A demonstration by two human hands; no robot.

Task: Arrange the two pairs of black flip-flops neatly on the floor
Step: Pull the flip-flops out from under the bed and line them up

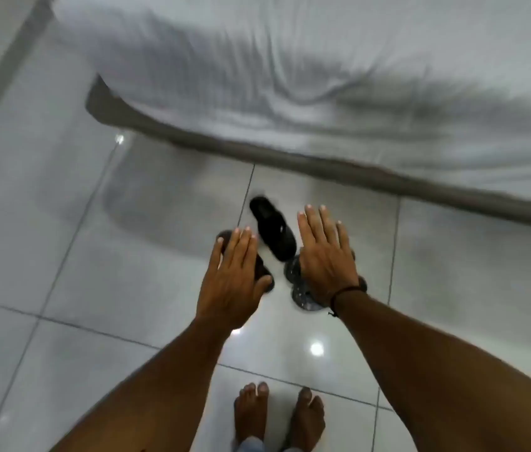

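- Step in hand, as I read it: the reach-in. Both hands are out over the flip-flops on the tiled floor (62, 288), nothing picked up yet.
- Left hand (231, 282): fingers straight and together, palm down, holding nothing. It covers most of 1 black flip-flop (262, 265); only the ends poke out. Can't tell if it touches it.
- Right hand (322, 256): flat, fingers slightly spread, empty. Under it lies a flip-flop (296, 282) w/ its speckled grey underside up, so prob. upside down. Contact unclear too.
- 3rd flip-flop (272, 228): btwn the 2 hands, right way up, angled, near the bed (322, 76) edge, apart from both hands.
- 4th one: not seen; may be hidden under the right hand or wrist.
- Person's bare feet (278, 415) are at the bottom, well back from the flip-flops.
- Progress: early; the 3 visible ones point different ways, none paired.
- Next move needs: close fingers on a sole or strap, flip the upside-down one, then set each pair side by side, toes the same way.
- Watch: frame is blurry, so exact outlines are a guess.
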